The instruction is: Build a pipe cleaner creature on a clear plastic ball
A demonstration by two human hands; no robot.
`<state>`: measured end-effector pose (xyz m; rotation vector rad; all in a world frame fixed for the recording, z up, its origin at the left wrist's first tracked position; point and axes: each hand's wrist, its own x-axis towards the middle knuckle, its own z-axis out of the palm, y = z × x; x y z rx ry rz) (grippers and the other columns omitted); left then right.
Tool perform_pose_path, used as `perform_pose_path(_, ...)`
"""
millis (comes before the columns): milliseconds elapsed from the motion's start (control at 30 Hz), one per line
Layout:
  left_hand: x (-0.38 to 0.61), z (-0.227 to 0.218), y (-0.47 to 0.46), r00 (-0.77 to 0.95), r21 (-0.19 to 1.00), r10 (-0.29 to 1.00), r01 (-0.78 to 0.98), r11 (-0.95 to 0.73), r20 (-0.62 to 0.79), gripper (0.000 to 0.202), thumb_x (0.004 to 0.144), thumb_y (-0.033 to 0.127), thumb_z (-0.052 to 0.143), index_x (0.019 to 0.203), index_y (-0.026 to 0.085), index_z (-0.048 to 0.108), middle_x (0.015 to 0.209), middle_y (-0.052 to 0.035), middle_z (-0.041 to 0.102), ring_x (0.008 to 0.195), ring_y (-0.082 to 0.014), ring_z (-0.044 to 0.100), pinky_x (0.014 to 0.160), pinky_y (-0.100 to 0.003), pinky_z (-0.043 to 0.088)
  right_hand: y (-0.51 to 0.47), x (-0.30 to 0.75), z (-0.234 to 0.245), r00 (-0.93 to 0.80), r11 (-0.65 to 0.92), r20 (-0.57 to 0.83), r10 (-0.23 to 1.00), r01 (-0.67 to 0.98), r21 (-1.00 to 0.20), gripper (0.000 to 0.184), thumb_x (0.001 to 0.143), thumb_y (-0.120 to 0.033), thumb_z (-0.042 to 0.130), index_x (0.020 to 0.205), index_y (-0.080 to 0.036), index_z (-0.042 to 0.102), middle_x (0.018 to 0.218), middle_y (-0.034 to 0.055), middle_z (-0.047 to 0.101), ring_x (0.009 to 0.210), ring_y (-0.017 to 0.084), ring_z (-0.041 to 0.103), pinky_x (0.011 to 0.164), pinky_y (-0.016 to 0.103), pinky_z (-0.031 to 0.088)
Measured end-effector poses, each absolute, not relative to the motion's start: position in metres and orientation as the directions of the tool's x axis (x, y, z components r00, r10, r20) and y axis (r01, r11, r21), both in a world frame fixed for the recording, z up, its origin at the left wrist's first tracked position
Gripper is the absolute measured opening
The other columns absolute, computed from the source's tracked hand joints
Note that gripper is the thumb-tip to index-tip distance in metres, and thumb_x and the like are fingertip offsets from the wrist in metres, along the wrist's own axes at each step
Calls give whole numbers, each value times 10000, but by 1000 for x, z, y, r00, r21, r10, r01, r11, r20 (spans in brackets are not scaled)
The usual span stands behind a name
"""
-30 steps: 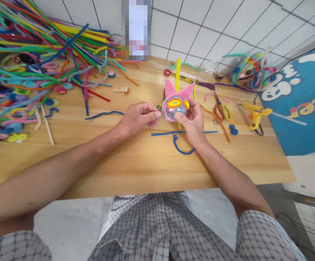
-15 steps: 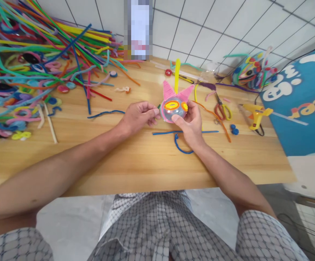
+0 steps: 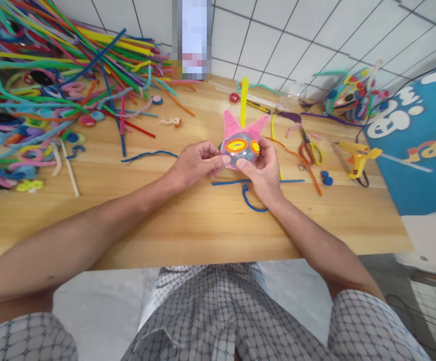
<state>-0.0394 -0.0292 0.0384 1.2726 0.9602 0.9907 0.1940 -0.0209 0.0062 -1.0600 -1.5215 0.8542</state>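
Left hand now overlaps the ball — thumb-first.

Pipe cleaners lie left on the table, scissors and a glue gun right — between them, a ball figure, flanked by left hand and right hand.

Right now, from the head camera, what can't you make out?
Head view: the back of the pink-eared ball, turned away from the camera.
Head view: some fingertips of the right hand, hidden behind the ball.
Head view: whether the left hand grips the ball or merely touches it; its thumb covers the contact.
Head view: the upright screen, blurred by pixelation.
Head view: the rest of the blue sign, cut off by the right edge.
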Motion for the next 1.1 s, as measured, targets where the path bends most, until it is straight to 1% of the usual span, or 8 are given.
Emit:
perform_pose_path(167,-41,38,-27,333,997,943,-72,40,-14,499,880,624,987,869,189,744,772,-47,813,659,-157,752,647,-261,626,-21,193,6,-42,349,347,937,164,-923,911,757,-851,960,1418,-324,620,1488,111,755,1362,351,757,1258,614,613)
perform_pose_path(267,-41,40,-28,334,998,942,-48,51,-32,463,892,586,989,877,187,755,772,-49,816,667,-166,764,651,-266,636,-20,194,5,-28,354,355,934,183,-917,935,744,-880,949,1422,-328,617,1498,110,747,1369,352,753,1258,614,613)
perform_pose_path(433,-41,43,-30,329,997,943,-46,64,-45,404,885,508,1007,895,190,757,789,-42,822,676,-163,768,649,-257,634,-20,196,5,-47,382,381,923,205,-901,913,778,-859,934,1454,-337,613,1520,111,730,1427,362,719,1255,603,605)
perform_pose_path(567,-40,41,-30,336,996,941,-67,67,-40,410,903,525,994,875,193,755,740,-37,803,660,-159,758,645,-250,629,-21,196,5,-64,382,377,924,190,-904,904,790,-833,942,1470,-338,612,1537,116,724,1447,369,711,1260,604,603)
perform_pose_path(767,-40,39,-28,345,995,938,-81,67,-35,426,862,503,1028,880,184,747,807,-53,836,656,-155,758,632,-254,630,-21,196,6,-49,385,383,922,198,-902,925,760,-857,950,1444,-335,611,1510,109,734,1426,362,724,1248,593,618)
perform_pose_path(933,-40,39,-29,349,995,936,-72,67,-38,427,821,471,1054,900,190,742,733,-31,800,639,-154,746,625,-248,616,-21,196,6,-37,379,379,925,183,-907,931,747,-861,959,1435,-339,611,1505,106,739,1450,359,719,1267,580,616)
perform_pose_path(1033,-40,38,-30,347,995,938,-82,55,-23,425,821,464,1050,893,187,736,750,-28,801,642,-144,738,628,-238,611,-22,195,6,-39,376,374,926,167,-912,939,740,-839,976,1442,-330,618,1517,117,739,1465,371,713,1287,603,600)
perform_pose_path(1100,-40,39,-30,345,995,938,-86,57,-24,393,825,421,1040,886,183,734,771,-27,806,639,-135,727,627,-231,609,-21,194,7,-33,364,363,931,151,-919,957,716,-833,993,1437,-324,625,1509,118,747,1447,372,725,1284,619,604)
